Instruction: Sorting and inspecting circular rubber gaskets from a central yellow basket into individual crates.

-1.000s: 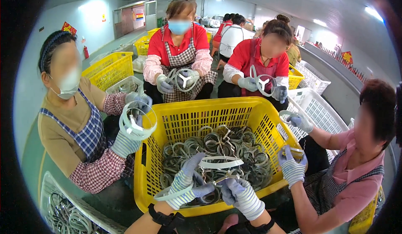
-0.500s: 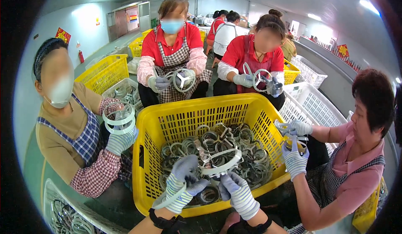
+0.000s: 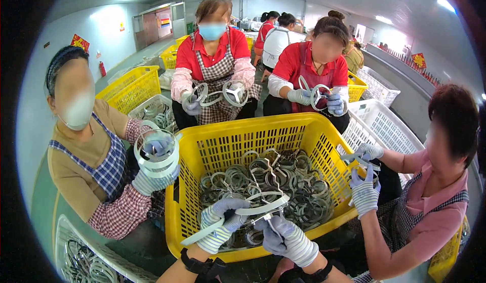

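Note:
A yellow plastic crate (image 3: 238, 139) stands in front of me, holding several grey metal ring parts (image 3: 253, 179). My left hand (image 3: 221, 221), in a striped work glove, grips a pale ring-shaped part (image 3: 263, 202) over the crate's near side. A flat arm of that part sticks out past the glove toward the lower left. My right hand (image 3: 286, 235), gloved the same way, holds the same part from below at its right. Both hands hover just above the pile.
Other people sit round the crate, each handling ring parts: one at left (image 3: 91, 156) with a stack of rings, two at the back (image 3: 215, 55), one at right (image 3: 430, 192). White baskets (image 3: 385, 131) stand at right and lower left (image 3: 86, 263); more yellow crates (image 3: 131, 85) stand behind.
My two hands have stayed over the crate's near side, turning the ring part slightly. The person at left has lifted the ring stack higher; the others keep working their parts.

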`<action>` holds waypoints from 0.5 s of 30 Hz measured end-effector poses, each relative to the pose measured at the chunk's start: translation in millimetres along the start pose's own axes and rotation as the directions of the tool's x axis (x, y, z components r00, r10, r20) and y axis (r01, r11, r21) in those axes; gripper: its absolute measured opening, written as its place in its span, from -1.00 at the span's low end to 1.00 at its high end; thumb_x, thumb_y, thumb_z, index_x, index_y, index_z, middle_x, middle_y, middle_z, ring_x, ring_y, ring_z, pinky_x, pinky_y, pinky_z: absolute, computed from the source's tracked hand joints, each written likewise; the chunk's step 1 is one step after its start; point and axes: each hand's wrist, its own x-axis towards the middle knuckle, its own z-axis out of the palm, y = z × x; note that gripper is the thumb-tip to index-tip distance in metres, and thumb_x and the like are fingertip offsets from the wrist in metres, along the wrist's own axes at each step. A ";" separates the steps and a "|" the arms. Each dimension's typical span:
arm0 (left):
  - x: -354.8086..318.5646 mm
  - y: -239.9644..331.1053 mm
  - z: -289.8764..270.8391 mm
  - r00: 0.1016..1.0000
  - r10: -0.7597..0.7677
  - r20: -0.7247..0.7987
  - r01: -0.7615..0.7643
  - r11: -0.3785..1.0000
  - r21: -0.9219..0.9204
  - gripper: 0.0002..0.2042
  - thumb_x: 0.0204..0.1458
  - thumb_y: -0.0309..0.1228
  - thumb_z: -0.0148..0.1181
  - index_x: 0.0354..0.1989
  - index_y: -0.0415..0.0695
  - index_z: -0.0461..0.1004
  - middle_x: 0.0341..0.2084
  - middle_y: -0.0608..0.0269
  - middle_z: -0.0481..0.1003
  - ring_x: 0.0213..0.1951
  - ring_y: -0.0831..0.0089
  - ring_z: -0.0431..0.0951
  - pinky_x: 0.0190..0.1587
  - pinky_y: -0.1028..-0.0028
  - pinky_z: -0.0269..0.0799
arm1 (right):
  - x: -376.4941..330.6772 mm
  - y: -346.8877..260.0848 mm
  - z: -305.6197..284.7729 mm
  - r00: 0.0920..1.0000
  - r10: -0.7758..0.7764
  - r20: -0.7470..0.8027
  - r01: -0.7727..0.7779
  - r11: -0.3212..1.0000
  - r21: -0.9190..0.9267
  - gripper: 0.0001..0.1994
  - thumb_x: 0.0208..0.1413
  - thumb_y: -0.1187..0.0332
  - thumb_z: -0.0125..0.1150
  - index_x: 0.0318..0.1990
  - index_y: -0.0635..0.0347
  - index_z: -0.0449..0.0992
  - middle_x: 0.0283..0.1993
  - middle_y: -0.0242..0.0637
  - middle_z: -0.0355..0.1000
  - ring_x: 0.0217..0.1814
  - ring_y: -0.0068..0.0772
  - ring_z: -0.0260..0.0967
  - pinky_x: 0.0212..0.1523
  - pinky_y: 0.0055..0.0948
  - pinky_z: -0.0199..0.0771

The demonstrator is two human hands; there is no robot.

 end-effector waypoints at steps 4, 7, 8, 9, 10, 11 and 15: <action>7.2 31.7 -5.0 0.966 -0.210 0.150 0.219 0.975 -0.040 -0.67 -0.15 -0.48 0.33 -0.15 -0.10 0.47 -0.40 0.23 0.54 -0.42 0.51 0.53 -0.34 0.55 0.45 | 4.1 -0.1 -9.1 0.995 -0.050 0.083 0.043 0.995 0.085 -0.53 0.19 -0.08 -0.10 -0.20 0.21 0.42 -0.72 -0.56 0.05 -0.76 -0.67 -0.07 -0.70 -0.63 -0.09; 4.6 26.9 -6.5 0.996 -0.008 0.092 -0.019 0.957 0.289 -0.69 -0.25 -0.39 0.38 -0.24 -0.06 0.55 -0.41 0.22 0.57 -0.43 0.47 0.58 -0.36 0.54 0.45 | 4.1 -0.8 -1.9 0.999 -0.025 0.026 0.024 0.999 0.035 -0.55 0.18 -0.07 -0.07 -0.23 0.19 0.41 -0.69 -0.55 0.09 -0.74 -0.68 -0.03 -0.67 -0.64 -0.05; 4.8 30.0 -8.0 0.996 -0.011 0.090 -0.016 0.957 0.290 -0.69 -0.25 -0.39 0.38 -0.24 -0.06 0.55 -0.41 0.22 0.57 -0.43 0.47 0.58 -0.36 0.54 0.45 | 5.2 -0.3 1.1 0.999 -0.028 -0.041 0.027 0.999 -0.030 -0.57 0.18 -0.06 -0.05 -0.23 0.19 0.41 -0.68 -0.55 0.12 -0.72 -0.69 -0.01 -0.66 -0.64 -0.04; 5.2 34.1 -6.6 0.992 -0.081 0.096 0.051 0.958 0.281 -0.67 -0.19 -0.40 0.35 -0.18 -0.10 0.51 -0.38 0.22 0.56 -0.42 0.46 0.56 -0.33 0.53 0.45 | 7.8 3.0 0.8 0.999 -0.026 -0.045 0.025 0.999 -0.030 -0.57 0.18 -0.06 -0.05 -0.23 0.19 0.41 -0.68 -0.55 0.12 -0.72 -0.69 -0.01 -0.66 -0.64 -0.04; 5.5 37.8 -5.0 0.983 -0.151 0.103 0.118 0.955 0.272 -0.66 -0.13 -0.42 0.32 -0.12 -0.14 0.48 -0.35 0.21 0.55 -0.40 0.45 0.55 -0.31 0.51 0.45 | 12.9 8.0 -0.6 0.969 -0.164 -0.183 0.115 0.960 -0.254 -0.58 0.17 -0.04 -0.01 -0.23 0.20 0.41 -0.66 -0.53 0.15 -0.70 -0.68 0.02 -0.65 -0.64 -0.02; 5.7 40.5 -3.4 0.981 -0.170 0.091 0.144 0.960 0.240 -0.53 -0.16 -0.43 0.35 0.00 -0.11 0.41 -0.22 0.19 0.50 -0.44 0.51 0.51 -0.35 0.55 0.44 | 15.7 11.5 -3.4 0.904 -0.322 -0.281 0.161 0.865 -0.475 -0.59 0.16 -0.03 0.02 -0.22 0.21 0.41 -0.64 -0.51 0.18 -0.68 -0.67 0.04 -0.65 -0.63 0.00; 4.2 0.6 -5.4 0.972 -0.213 -0.099 0.197 0.969 -0.146 -0.28 -0.26 -0.46 0.42 0.17 -0.06 0.22 0.04 0.18 0.29 -0.46 0.62 0.42 -0.42 0.62 0.40 | 10.5 6.0 -4.5 0.982 -0.082 -0.171 0.071 0.995 -0.072 -0.55 0.14 -0.04 0.05 -0.18 0.26 0.41 -0.62 -0.47 0.20 -0.66 -0.61 0.04 -0.61 -0.61 0.03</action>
